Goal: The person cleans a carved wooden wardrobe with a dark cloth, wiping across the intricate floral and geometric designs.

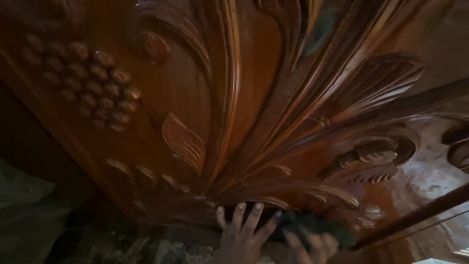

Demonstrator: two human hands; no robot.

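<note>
A large carved wooden panel, reddish brown and glossy, fills the view, with a grape cluster, leaves and long curved fronds in relief. My left hand lies flat against the panel's lower edge, fingers spread upward. Beside it, my right hand grips a dark crumpled cloth and presses it against the carving near the bottom. Both wrists are cut off by the lower frame edge.
A pale plastic sheet or bag sits in shadow at the lower left. At the right a dark wooden rail runs diagonally over a dusty, unpolished wooden surface with another carved piece at the edge.
</note>
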